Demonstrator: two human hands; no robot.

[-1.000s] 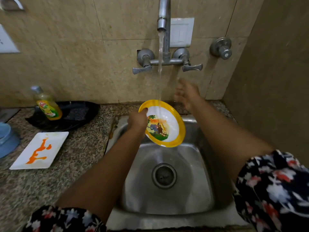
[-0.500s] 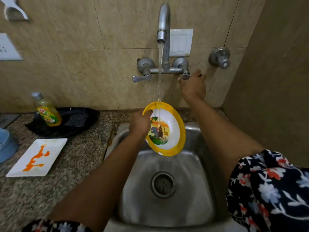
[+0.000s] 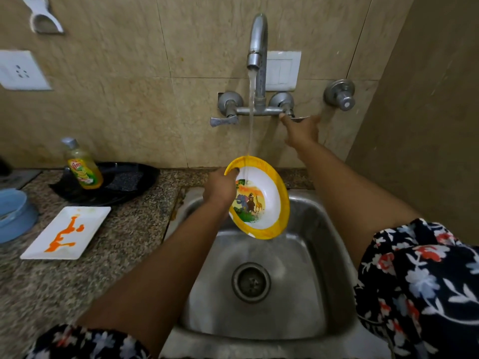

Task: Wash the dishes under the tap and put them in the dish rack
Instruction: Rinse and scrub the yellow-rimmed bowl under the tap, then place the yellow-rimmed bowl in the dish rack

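Observation:
My left hand [image 3: 220, 189] grips the left rim of a yellow-rimmed bowl [image 3: 269, 208] with a cartoon animal picture. The bowl is tilted on edge over the steel sink [image 3: 318, 255]. Water runs from the tap [image 3: 258, 42] onto the bowl's top rim. My right hand [image 3: 302, 130] is up at the right tap handle [image 3: 298, 117], fingers round it. A white rectangular plate [image 3: 88, 218] smeared with orange sauce lies flat on the granite counter [image 3: 116, 268] at left. No dish rack shows.
A bottle of dish soap [image 3: 83, 167] stands on a black tray [image 3: 140, 177] with a dark scrub pad at the back of the counter. A blue bowl [image 3: 15, 213] sits at the far left edge. A side wall closes in the right.
My right hand has risen from beside the bowl to the right tap handle and now holds it. The bowl stays under the stream in my left hand.

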